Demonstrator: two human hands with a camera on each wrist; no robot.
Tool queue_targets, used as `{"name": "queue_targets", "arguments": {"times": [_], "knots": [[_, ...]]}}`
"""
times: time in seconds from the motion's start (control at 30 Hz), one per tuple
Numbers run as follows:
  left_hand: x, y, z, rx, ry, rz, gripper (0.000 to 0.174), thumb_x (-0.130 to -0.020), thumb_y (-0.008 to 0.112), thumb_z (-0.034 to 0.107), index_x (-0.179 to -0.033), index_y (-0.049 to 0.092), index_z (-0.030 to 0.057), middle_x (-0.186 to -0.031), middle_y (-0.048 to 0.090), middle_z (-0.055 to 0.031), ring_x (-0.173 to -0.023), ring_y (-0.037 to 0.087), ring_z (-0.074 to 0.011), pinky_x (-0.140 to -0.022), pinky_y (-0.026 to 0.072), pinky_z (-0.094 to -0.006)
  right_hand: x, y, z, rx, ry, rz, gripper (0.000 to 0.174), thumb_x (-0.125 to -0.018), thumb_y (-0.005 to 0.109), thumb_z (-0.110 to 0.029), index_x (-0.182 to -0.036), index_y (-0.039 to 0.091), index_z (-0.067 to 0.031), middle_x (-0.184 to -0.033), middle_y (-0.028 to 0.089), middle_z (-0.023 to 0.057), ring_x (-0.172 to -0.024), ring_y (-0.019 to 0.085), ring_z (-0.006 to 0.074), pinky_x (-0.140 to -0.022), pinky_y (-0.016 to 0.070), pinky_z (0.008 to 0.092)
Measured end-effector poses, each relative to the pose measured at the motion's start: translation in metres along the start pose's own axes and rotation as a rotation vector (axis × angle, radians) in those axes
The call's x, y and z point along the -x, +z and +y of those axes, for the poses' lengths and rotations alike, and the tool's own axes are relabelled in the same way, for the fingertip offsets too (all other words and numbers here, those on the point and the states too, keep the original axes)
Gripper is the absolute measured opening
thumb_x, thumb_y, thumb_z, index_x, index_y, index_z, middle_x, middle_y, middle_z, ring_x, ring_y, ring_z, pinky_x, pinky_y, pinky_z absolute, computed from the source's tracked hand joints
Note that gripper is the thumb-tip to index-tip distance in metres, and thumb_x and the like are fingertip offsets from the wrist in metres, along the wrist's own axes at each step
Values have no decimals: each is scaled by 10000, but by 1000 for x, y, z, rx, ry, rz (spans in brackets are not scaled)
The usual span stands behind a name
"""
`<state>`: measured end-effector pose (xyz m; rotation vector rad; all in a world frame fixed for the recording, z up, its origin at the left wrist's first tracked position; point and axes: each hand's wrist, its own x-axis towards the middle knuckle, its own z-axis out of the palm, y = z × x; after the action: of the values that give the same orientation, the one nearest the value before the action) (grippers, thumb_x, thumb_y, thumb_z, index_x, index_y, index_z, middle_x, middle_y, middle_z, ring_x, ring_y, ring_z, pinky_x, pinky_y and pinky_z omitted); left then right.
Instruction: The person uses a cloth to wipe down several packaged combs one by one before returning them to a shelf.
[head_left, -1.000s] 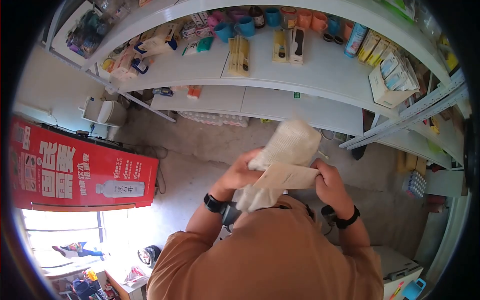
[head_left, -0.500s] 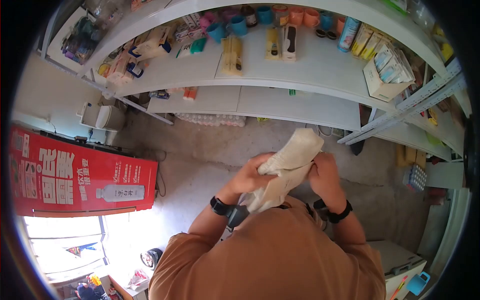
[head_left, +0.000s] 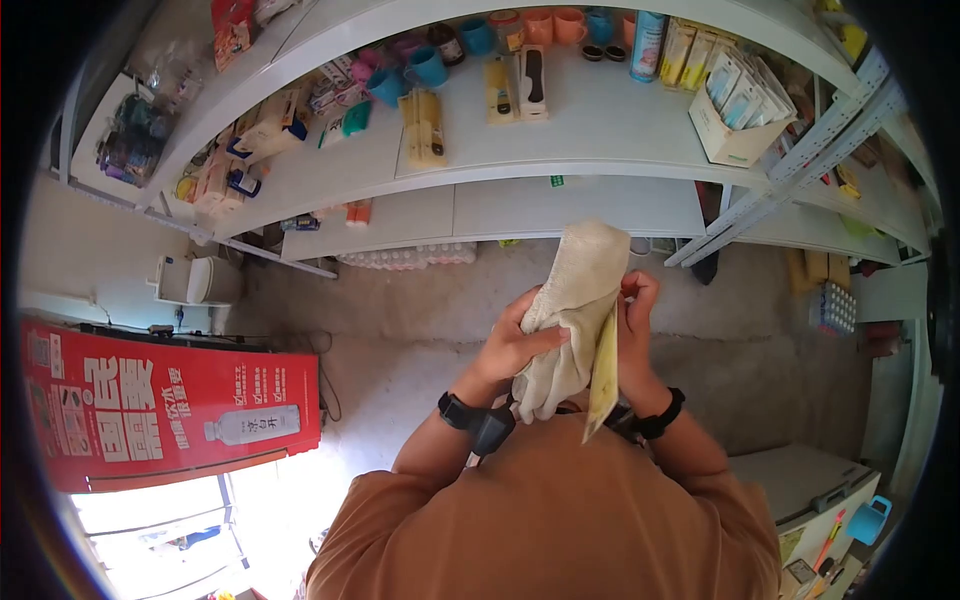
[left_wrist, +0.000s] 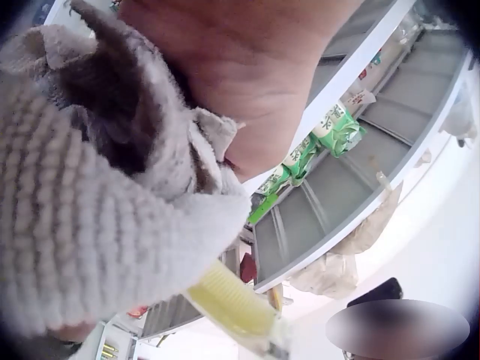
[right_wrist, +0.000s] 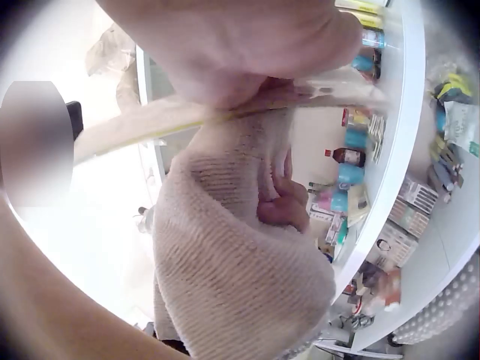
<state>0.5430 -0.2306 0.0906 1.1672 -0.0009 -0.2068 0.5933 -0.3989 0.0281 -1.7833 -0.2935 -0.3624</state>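
White knitted work gloves (head_left: 585, 275), bunched together with a ribbed cuff, are gripped by my left hand (head_left: 512, 345), its thumb across them. Beside them my right hand (head_left: 637, 335) pinches a flat packet (head_left: 603, 385) with a pale card back and a yellowish face, turned nearly edge-on. In the left wrist view, the packet's yellow ribbed end (left_wrist: 236, 304) pokes out beyond the glove cuff (left_wrist: 82, 232). The right wrist view shows the packet as a thin strip (right_wrist: 142, 129) under my right hand, close to the gloves (right_wrist: 240, 277).
Ahead stands a white shelf (head_left: 330, 195) with cups, yellow packs (head_left: 424, 128) and a box of packets (head_left: 740, 140). To the left is a red cabinet (head_left: 180, 405) with a bottle picture. A grey-topped chest (head_left: 800, 480) stands at the right.
The packet has turned from lying flat across the gloves to nearly edge-on at their right. The gloves now stand more upright in my left hand. The view has shifted slightly right.
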Motion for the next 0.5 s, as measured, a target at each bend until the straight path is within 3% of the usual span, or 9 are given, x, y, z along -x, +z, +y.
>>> {"name": "queue_targets", "arguments": {"times": [0.03,0.07,0.13,0.17,0.23,0.3,0.4,0.47,0.5], "knots": [[-2,0,-1,-3,-2,-7,459,-833,682,24,-1265,528,2,-1110,622,-51,-1023,570,-123,-886,461,-279,2,0,2,-308,184,-57,243,-940,442,-18,-1166,375,-79,-1094,439,60,-918,484,171,-827,438,313],[-4,-1,-3,-89,31,-7,453,-838,678,27,-1264,529,4,-1111,622,-52,-1016,573,-125,-883,463,-281,-1,-4,-4,-309,183,-53,243,-940,442,-18,-1166,375,-79,-1094,439,60,-918,484,171,-827,438,313],[-7,-4,-3,-179,61,-7,446,-842,673,30,-1264,529,5,-1111,622,-54,-1009,577,-128,-880,466,-283,-9,-15,-24,-798,379,-293,248,-997,470,-105,-1213,353,-72,-1146,457,62,-1014,497,158,-895,433,316],[-10,-5,-2,-204,64,56,439,-847,668,34,-1263,530,7,-1114,623,-61,-1001,585,-133,-871,474,-285,-7,-14,-24,-802,378,-289,248,-997,470,-105,-1213,353,-72,-1146,457,62,-1014,497,158,-895,433,316],[-15,-5,4,-228,71,123,431,-852,662,38,-1262,531,9,-1117,624,-68,-993,592,-138,-862,481,-288,-1,-10,-21,-767,249,-372,475,-975,514,-96,-1371,253,-77,-1295,425,104,-1153,471,203,-985,400,339],[-15,-1,14,51,33,310,428,-856,660,46,-1262,527,7,-1106,633,-79,-982,606,-143,-840,497,-290,0,-7,-31,-751,190,-418,590,-964,536,-91,-1450,203,-80,-1369,409,125,-1223,458,225,-1030,384,350],[-16,-12,9,140,3,355,427,-859,660,54,-1261,524,3,-1084,642,-82,-980,612,-144,-829,504,-290,-2,-14,-59,-536,-113,-598,922,-844,723,-165,-1511,102,-28,-1500,284,159,-1355,337,252,-1114,280,387],[-12,-16,4,84,9,361,441,-864,643,43,-1281,504,5,-1104,638,-91,-985,622,-164,-830,512,-301,-1,-13,-52,-570,-65,-604,968,-803,767,-206,-1511,133,-17,-1529,245,157,-1391,282,241,-1135,234,386],[-12,-17,3,28,17,359,456,-868,627,32,-1301,484,8,-1125,634,-101,-990,632,-183,-830,520,-312,-3,-15,-52,-539,-30,-605,900,-843,714,-210,-1507,141,-9,-1528,251,159,-1396,273,248,-1139,223,391]]}}
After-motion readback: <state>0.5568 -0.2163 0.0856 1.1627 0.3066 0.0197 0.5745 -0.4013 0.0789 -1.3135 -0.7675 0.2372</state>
